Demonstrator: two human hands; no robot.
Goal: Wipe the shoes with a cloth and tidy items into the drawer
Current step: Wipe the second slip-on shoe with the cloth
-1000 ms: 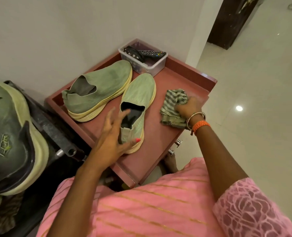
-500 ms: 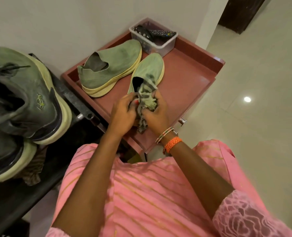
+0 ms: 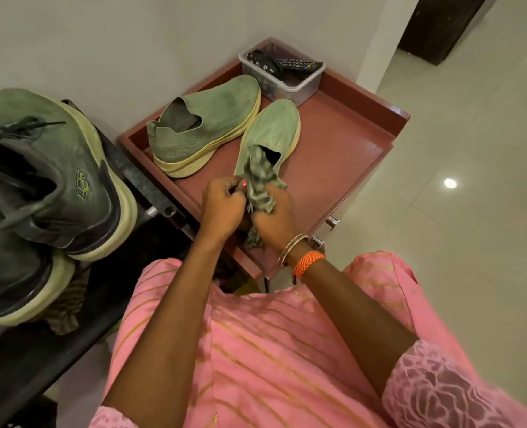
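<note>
On the left, dark sneakers point(image 3: 49, 186) sit stacked on a rack. Centre, two green shoes point(image 3: 206, 125) lie on the red drawer top point(image 3: 342, 143). Left hand point(image 3: 222, 208) and right hand point(image 3: 274, 220) both grip the striped cloth point(image 3: 260, 180) over the nearer shoe's heel; bunching it firmly should help wiping. Behind, a plastic box point(image 3: 282, 78) holds remotes.

Single head view, looking steeply down, close over hands; red cabinet top point(image 3: 342, 156) ahead.
</note>
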